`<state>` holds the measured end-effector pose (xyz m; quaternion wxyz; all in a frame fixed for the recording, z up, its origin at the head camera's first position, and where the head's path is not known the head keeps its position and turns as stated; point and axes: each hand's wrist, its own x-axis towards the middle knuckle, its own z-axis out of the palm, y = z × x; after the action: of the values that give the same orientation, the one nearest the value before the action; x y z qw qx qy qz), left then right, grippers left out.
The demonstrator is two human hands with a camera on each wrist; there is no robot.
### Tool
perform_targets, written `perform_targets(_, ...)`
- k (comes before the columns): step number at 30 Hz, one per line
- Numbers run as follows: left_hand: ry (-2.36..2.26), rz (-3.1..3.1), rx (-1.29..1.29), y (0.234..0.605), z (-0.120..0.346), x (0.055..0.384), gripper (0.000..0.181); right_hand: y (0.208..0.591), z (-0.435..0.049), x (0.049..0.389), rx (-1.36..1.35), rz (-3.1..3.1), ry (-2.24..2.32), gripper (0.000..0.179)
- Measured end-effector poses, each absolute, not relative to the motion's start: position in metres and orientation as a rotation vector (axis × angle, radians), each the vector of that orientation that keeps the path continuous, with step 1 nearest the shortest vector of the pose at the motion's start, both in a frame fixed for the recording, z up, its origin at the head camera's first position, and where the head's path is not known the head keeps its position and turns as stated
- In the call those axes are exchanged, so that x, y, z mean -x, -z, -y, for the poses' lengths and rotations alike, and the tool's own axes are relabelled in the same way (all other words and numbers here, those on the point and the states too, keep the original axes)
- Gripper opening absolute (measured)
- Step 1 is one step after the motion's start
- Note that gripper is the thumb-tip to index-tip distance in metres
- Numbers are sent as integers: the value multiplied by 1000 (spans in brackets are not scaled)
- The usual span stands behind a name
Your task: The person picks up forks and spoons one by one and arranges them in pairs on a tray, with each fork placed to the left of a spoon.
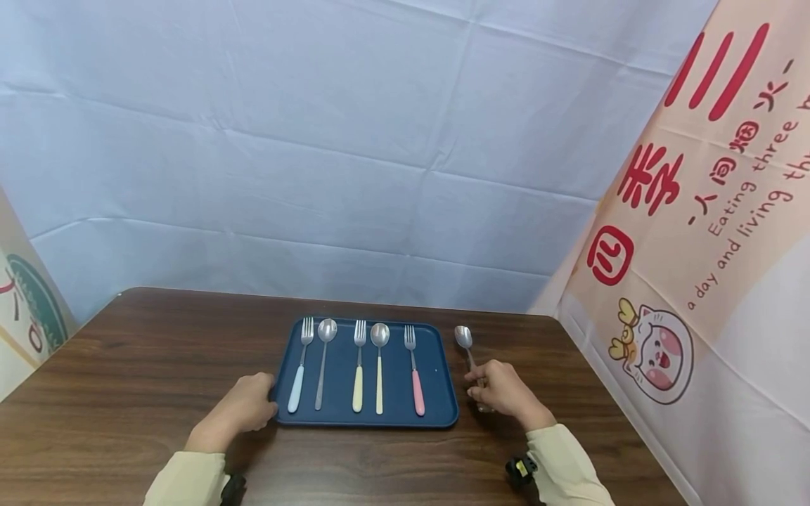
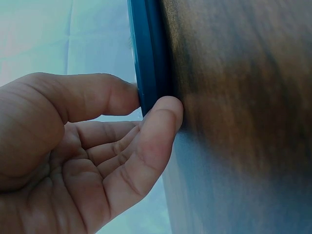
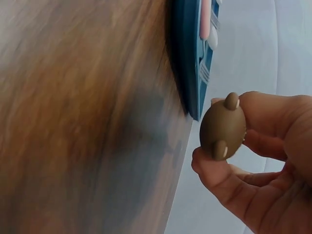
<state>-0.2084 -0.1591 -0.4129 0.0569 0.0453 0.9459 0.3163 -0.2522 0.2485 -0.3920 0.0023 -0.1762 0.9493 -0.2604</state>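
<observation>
A dark blue tray (image 1: pixel 395 386) lies on the table with forks and spoons set out in it. At its left edge my left hand (image 1: pixel 247 404) pinches the tray's rim (image 2: pixel 151 53) between thumb and a finger. Right of the tray, my right hand (image 1: pixel 503 390) holds a spoon (image 1: pixel 464 338) by its handle, bowl pointing away from me. The brown end of that handle (image 3: pixel 222 129), with two small ear-like bumps, shows between thumb and fingers in the right wrist view. Nearest to it in the tray is a fork with a pink handle (image 1: pixel 418 392).
The tray also bears a light blue-handled fork (image 1: pixel 296 388), a plain metal spoon (image 1: pixel 321 372), a yellow-handled fork (image 1: pixel 358 388) and a yellow-handled spoon (image 1: pixel 379 383). A pale cloth (image 1: pixel 316 161) hangs behind the brown table (image 1: pixel 158 351); a printed cloth (image 1: pixel 715 246) hangs at the right.
</observation>
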Motion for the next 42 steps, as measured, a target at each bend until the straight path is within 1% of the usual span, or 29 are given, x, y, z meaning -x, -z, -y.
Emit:
perform_targets(8,-960,-2869,-143,413,159,208,5,393,-238,254,618,-2910,871,19)
perform_targets(14,-955,-2873,-147,413,160,207,4,392,-229,254,715,-2924,820,17)
perform_targets(26,-945,-2873,-143,414,163,208,5,393,-208,257,795,-2904,777,17)
perform_targets(34,-963,-2870,-145,414,163,209,4,397,-197,257,750,-2817,816,22)
perform_targets(42,-980,-2864,-153,414,161,209,3,406,-191,260,727,-2882,736,21)
